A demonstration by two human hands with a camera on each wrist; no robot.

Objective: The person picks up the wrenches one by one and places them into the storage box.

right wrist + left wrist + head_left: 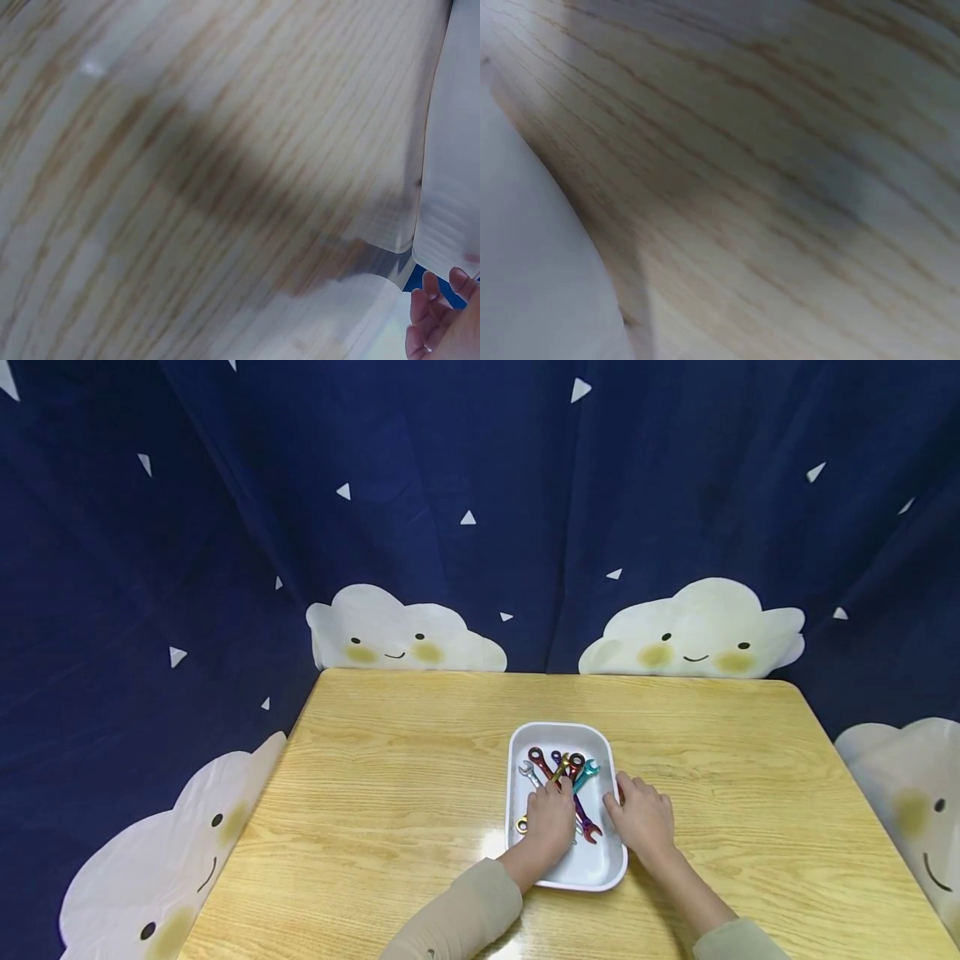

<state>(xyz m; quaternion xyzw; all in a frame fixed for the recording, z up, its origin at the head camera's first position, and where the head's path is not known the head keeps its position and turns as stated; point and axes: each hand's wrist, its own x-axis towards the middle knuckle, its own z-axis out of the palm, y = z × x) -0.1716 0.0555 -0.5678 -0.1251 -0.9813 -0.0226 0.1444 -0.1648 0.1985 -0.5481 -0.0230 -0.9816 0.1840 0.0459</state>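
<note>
A white tray (570,877) on the table holds several shiny combination wrenches in a loose pile. Among them are a red wrench (537,755), a gold wrench (562,766), a teal wrench (590,769), a silver wrench (528,771) and a purple-to-red wrench (588,827). My left hand (550,820) reaches down into the tray, its fingers on the pile near the gold wrench; its grasp is hidden. At the tray's right side my right hand (647,817) holds the rim, thumb over the edge. A small reddish-brown patch shows between its thumb and forefinger.
The tray stands on a wood-grain table (405,777). Behind and beside the table hangs a dark blue curtain (420,443) with white triangles and smiling clouds. In both wrist views the wood grain fills most of the picture.
</note>
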